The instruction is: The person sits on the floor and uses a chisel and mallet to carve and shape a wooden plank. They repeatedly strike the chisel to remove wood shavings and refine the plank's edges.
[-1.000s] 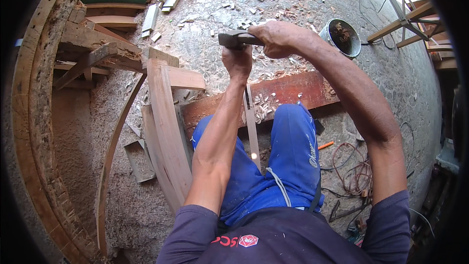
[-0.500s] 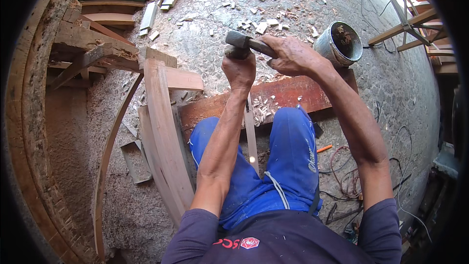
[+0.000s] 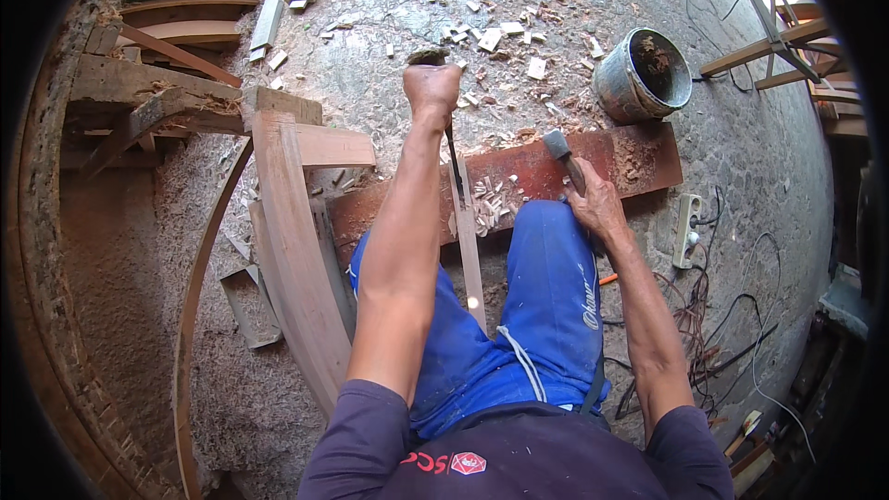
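My left hand (image 3: 431, 93) is closed around the upright handle of a chisel (image 3: 452, 148), whose dark butt pokes out above the fist. The thin blade runs down to a narrow pale wood strip (image 3: 471, 264) between my knees; it seems to meet a slot there. In my right hand (image 3: 600, 201) is a hammer (image 3: 558, 146), gripped by its wooden handle beside my right knee, its metal head well apart from the chisel. Under the strip lies a reddish plank (image 3: 556, 167), with small wood chips (image 3: 495, 204) heaped beside the strip.
A metal bucket (image 3: 641, 76) stands just beyond the plank. Jointed timber pieces (image 3: 294, 222) rise on the left. To the right are a white power strip (image 3: 686, 230) and tangled cables (image 3: 685, 306). Offcuts (image 3: 491, 39) litter the far floor.
The hammer has come down from the chisel's butt to beside my right knee, toward me and to the right. My left hand with the chisel has moved slightly away and left.
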`<action>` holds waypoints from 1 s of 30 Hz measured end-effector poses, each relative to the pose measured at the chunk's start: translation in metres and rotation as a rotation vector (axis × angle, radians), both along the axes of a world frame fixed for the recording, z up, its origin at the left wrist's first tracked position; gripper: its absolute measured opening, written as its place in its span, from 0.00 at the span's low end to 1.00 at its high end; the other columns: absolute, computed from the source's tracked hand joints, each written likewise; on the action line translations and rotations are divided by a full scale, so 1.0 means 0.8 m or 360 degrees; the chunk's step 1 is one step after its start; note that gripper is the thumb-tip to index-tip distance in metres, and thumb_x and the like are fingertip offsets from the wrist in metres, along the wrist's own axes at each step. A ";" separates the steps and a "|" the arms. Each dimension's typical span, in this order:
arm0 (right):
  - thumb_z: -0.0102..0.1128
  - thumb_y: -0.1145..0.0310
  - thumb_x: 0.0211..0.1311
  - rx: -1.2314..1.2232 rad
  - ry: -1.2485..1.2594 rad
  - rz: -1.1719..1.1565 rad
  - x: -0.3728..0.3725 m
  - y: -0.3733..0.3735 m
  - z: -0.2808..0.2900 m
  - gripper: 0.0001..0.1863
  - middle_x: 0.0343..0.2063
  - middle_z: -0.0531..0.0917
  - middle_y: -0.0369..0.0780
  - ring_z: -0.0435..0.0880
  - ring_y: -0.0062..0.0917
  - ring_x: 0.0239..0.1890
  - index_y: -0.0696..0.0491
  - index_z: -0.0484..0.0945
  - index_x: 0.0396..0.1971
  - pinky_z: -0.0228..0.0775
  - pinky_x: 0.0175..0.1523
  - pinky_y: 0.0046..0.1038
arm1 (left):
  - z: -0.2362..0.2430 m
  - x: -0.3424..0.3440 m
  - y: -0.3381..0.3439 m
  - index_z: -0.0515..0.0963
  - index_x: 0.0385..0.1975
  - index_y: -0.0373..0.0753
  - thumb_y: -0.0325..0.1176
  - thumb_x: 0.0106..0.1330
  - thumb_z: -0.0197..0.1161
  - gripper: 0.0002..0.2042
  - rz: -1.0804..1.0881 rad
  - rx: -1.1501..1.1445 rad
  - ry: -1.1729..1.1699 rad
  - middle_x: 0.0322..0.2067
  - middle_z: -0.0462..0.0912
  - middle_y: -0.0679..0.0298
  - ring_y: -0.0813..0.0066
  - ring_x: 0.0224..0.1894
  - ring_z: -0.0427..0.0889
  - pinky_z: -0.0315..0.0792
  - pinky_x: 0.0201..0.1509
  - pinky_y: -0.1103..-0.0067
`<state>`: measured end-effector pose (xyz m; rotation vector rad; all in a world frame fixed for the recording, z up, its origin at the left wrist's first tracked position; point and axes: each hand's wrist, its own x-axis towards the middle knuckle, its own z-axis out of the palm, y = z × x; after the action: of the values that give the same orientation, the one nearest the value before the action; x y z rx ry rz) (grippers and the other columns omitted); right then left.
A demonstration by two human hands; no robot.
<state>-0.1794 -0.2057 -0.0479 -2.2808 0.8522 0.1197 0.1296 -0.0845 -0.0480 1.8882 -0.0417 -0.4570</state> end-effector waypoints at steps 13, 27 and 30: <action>0.63 0.52 0.68 -0.0306 0.0322 0.0264 -0.017 -0.042 -0.086 0.35 0.45 0.85 0.55 0.85 0.55 0.46 0.44 0.58 0.70 0.77 0.49 0.54 | -0.025 0.000 -0.025 0.78 0.16 0.35 0.29 0.61 0.68 0.12 -0.0024 0.0067 -0.0115 0.14 0.76 0.65 0.77 0.14 0.72 0.63 0.16 0.77; 0.62 0.52 0.69 -0.0192 0.0379 0.0280 -0.012 -0.049 -0.088 0.36 0.45 0.83 0.55 0.84 0.56 0.49 0.45 0.56 0.70 0.76 0.51 0.55 | 0.052 0.005 0.024 0.81 0.39 0.38 0.40 0.59 0.75 0.15 -0.0729 0.0298 -0.0823 0.33 0.89 0.55 0.58 0.38 0.89 0.80 0.41 0.66; 0.63 0.53 0.68 -0.0298 0.0571 0.0306 0.003 -0.038 -0.064 0.33 0.45 0.82 0.52 0.83 0.52 0.50 0.46 0.62 0.67 0.75 0.50 0.55 | 0.012 -0.020 0.056 0.73 0.47 0.38 0.43 0.60 0.75 0.23 -0.0819 0.0767 -0.0766 0.36 0.88 0.47 0.44 0.43 0.87 0.79 0.45 0.56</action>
<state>-0.1772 -0.2365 -0.0989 -2.5591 0.8475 0.5713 0.1134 -0.0401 -0.0385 2.4297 -0.8140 -0.3612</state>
